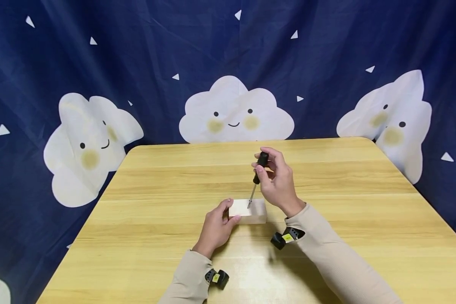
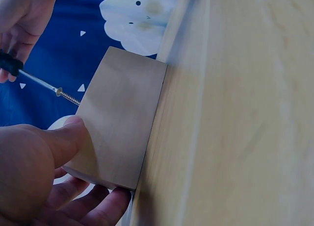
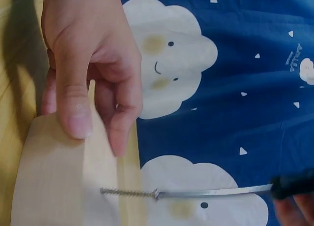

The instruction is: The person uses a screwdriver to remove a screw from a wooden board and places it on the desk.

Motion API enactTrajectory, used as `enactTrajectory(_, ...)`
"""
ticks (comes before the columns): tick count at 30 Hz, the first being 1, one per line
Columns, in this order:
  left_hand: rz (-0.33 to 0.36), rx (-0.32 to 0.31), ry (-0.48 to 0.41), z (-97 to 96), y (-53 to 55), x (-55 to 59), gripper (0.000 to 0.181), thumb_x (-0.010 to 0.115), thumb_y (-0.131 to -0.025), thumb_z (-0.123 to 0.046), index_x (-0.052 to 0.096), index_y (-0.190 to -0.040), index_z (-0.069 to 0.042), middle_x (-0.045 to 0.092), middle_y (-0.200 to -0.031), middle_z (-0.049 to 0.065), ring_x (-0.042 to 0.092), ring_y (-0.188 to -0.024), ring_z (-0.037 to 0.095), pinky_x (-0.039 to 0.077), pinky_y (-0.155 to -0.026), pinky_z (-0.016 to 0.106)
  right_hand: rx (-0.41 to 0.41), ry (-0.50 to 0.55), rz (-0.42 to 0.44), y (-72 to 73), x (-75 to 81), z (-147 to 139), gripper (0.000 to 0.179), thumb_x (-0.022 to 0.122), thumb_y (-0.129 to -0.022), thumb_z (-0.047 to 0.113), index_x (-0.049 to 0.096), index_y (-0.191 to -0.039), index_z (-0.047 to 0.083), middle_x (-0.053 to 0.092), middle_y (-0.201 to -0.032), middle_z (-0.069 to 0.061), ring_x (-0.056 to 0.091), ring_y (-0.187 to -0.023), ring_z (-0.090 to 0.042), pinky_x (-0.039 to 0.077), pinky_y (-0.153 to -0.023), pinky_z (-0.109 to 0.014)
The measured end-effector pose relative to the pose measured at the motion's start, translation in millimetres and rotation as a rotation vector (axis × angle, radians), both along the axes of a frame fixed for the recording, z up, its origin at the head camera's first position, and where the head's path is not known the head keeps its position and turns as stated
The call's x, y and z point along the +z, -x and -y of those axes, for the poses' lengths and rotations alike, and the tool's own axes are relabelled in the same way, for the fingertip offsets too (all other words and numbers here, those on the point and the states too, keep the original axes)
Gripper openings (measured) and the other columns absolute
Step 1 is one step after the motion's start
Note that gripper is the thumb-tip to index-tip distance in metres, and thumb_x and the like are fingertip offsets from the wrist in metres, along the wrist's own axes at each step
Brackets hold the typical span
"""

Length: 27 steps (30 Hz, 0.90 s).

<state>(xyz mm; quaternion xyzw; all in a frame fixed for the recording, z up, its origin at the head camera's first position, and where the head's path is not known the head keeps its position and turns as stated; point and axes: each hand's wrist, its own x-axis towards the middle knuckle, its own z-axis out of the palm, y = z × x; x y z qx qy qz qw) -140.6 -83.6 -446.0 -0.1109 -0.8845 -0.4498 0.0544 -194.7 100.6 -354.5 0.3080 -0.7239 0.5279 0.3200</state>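
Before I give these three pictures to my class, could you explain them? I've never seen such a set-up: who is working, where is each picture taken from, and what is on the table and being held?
There is no machine here, just a person's two bare hands. The widest picture comes from a camera on the head, looking forward and down. The other two come from cameras on the left and right wrists, so the scene looks turned sideways.

On the wooden table lies a pale block. The left hand grips one end of it. The right hand holds a screwdriver by its black handle. Its tip meets the head of a screw, whose point is at the block's top; I can't tell how far in. Behind hangs blue cloth with smiling clouds.
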Motion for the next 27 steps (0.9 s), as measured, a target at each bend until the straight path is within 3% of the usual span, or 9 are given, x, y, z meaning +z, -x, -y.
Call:
enactTrajectory(5,0.008,0.003,0.016,-0.2,-0.2,0.0,0.051,0.070,-0.091,-0.017,0.052,-0.136,0.000,0.054,-0.136,0.019,0.053,-0.123,0.031,0.050,-0.095,0.036,-0.117,-0.017,0.044,-1.2,-0.8,1.8,0.059,0.081,-0.077,-0.002,0.052,-0.128,-0.002,0.052,-0.101,-0.020,0.058,-0.082,-0.025,0.059,-0.060,-0.029)
enactTrajectory(9,0.011,0.002,0.013,-0.4,0.0,0.2,0.052,0.070,-0.091,-0.018,0.052,-0.136,0.001,0.053,-0.137,0.019,0.053,-0.123,0.031,0.050,-0.095,0.036,-0.141,0.005,0.027,-0.8,-0.1,3.3,0.058,0.082,-0.074,-0.002,0.055,-0.125,-0.002,0.053,-0.096,-0.019,0.058,-0.077,-0.023,0.058,-0.057,-0.025)
enactTrajectory(13,0.001,0.000,0.015,-0.1,-0.4,0.0,0.052,0.070,-0.091,-0.018,0.052,-0.136,0.001,0.053,-0.137,0.019,0.053,-0.123,0.031,0.049,-0.096,0.037,-0.098,0.006,-0.001,-0.4,0.8,3.0,0.051,0.076,-0.078,-0.010,0.054,-0.124,-0.004,0.055,-0.095,-0.019,0.062,-0.076,-0.026,0.058,-0.060,-0.022)
enactTrajectory(18,-0.002,-0.004,0.015,0.0,-0.8,-0.1,0.052,0.070,-0.091,-0.018,0.052,-0.136,0.001,0.054,-0.136,0.019,0.053,-0.123,0.031,0.049,-0.096,0.038,0.028,0.022,0.004,-0.1,2.0,2.7,0.046,0.064,-0.084,-0.016,0.050,-0.127,-0.008,0.058,-0.101,-0.024,0.068,-0.078,-0.032,0.060,-0.065,-0.026)
enactTrajectory(20,-0.005,-0.006,0.009,0.0,-0.9,0.3,0.052,0.070,-0.091,-0.018,0.052,-0.136,0.001,0.054,-0.136,0.019,0.053,-0.123,0.031,0.050,-0.095,0.037,0.032,0.015,0.007,-0.8,2.2,2.9,0.046,0.066,-0.085,-0.014,0.050,-0.128,-0.007,0.057,-0.103,-0.025,0.067,-0.080,-0.033,0.060,-0.065,-0.028)
enactTrajectory(27,-0.041,0.002,0.022,0.4,-0.8,0.7,0.050,0.071,-0.089,-0.018,0.055,-0.133,0.001,0.056,-0.133,0.020,0.056,-0.120,0.030,0.047,-0.100,0.041,-0.141,-0.026,0.000,-2.4,1.2,4.0,0.057,0.084,-0.074,0.001,0.057,-0.124,0.000,0.052,-0.095,-0.017,0.058,-0.076,-0.026,0.055,-0.053,-0.022)
